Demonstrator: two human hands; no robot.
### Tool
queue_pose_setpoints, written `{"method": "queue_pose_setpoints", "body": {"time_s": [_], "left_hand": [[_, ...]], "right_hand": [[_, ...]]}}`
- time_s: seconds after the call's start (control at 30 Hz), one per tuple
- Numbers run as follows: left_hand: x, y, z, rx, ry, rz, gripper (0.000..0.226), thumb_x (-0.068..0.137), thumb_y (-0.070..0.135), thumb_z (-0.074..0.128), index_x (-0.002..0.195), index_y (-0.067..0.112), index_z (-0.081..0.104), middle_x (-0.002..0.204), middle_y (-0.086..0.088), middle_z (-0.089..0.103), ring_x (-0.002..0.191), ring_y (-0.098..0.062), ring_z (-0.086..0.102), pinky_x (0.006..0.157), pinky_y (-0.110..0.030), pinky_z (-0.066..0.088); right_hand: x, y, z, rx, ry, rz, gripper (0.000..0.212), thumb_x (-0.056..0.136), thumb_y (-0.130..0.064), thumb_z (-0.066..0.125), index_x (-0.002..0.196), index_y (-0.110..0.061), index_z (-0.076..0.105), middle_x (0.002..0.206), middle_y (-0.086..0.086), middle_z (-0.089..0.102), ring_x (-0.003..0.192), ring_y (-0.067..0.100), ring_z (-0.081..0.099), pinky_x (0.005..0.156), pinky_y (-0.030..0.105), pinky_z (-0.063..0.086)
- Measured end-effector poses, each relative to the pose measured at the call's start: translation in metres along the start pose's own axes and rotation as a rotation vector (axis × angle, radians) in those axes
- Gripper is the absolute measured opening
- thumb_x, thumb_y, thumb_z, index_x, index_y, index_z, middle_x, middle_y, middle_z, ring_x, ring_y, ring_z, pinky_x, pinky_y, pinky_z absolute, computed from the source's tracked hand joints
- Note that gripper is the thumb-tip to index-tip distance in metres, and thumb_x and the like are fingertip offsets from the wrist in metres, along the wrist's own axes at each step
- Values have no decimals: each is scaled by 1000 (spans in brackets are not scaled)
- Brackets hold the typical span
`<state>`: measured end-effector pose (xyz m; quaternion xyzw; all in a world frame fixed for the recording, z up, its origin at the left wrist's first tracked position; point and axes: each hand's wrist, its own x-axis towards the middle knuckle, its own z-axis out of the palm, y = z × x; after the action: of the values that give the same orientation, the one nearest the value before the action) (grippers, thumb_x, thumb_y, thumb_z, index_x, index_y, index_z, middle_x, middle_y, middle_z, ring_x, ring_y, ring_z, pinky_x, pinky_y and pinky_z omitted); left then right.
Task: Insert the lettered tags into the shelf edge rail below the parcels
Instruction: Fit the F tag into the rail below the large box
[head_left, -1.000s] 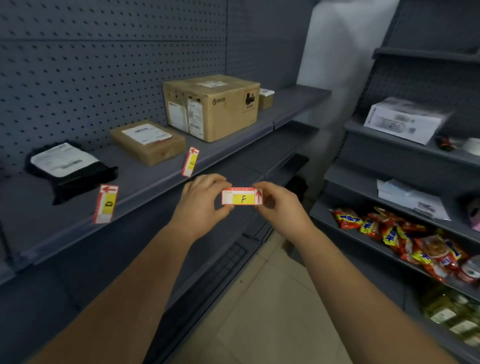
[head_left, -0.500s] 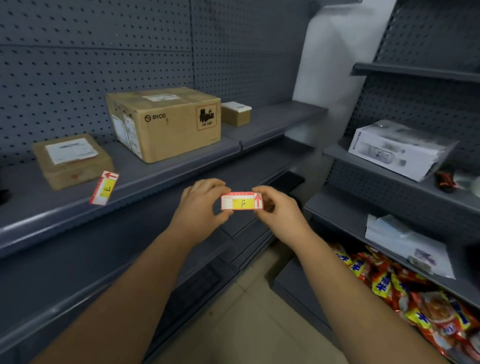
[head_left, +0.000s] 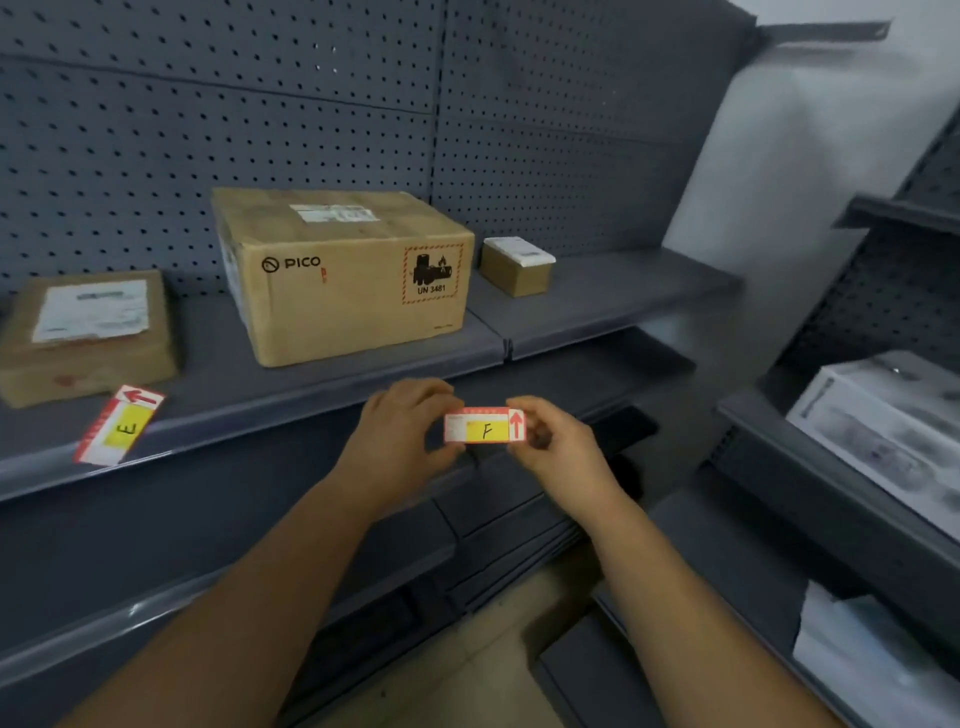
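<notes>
E tag shifted left in view | left hand, right hand pinch F tag

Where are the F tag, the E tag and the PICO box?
F tag (head_left: 485, 431), head view, on its yellow patch.
E tag (head_left: 123, 428), head view, on its yellow patch.
PICO box (head_left: 358, 312), head view, on its front face.

both hands pinching f tag, e tag seemingly in rail

Dark grey pegboard back panels, grey metal shelving, white wall in the corner, beige floor below, second grey rack at right
</notes>
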<state>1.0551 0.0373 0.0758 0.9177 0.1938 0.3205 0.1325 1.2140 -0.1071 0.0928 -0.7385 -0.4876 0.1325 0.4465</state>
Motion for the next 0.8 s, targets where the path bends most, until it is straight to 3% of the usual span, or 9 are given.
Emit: {"method": "queue_pose_setpoints", "body": {"time_s": [0.17, 0.4, 0.7, 0.8], "left_hand": [[36, -17, 15, 30, 54, -58, 42, 77, 32, 72, 117, 24, 60, 126, 6, 53, 119, -13, 43, 96, -33, 26], [42, -42, 9, 158, 68, -181, 43, 77, 34, 71, 117, 23, 60, 124, 5, 54, 115, -16, 46, 95, -37, 33], [26, -39, -11, 326, 187, -354, 41, 76, 44, 58, 113, 27, 61, 119, 7, 57, 110, -15, 51, 86, -37, 40], [29, -26, -11, 383, 210, -399, 43, 76, 46, 55, 114, 26, 61, 119, 7, 57, 111, -14, 51, 87, -37, 41]], "right_hand": [[56, 5, -10, 8, -43, -74, 46, 83, 2, 67, 106, -37, 61, 85, -16, 61, 76, -8, 56, 74, 8, 44], [107, 16, 17, 76, -170, -114, 42, 84, -1, 68, 114, -30, 63, 87, -19, 61, 78, -13, 56, 75, 4, 42], [148, 11, 38, 123, -407, -329, 43, 87, -8, 67, 116, -39, 59, 91, -18, 63, 85, -8, 58, 76, 12, 44], [159, 13, 34, 147, -447, -377, 39, 86, -11, 68, 117, -34, 61, 95, -13, 64, 88, -2, 60, 79, 19, 49]]}}
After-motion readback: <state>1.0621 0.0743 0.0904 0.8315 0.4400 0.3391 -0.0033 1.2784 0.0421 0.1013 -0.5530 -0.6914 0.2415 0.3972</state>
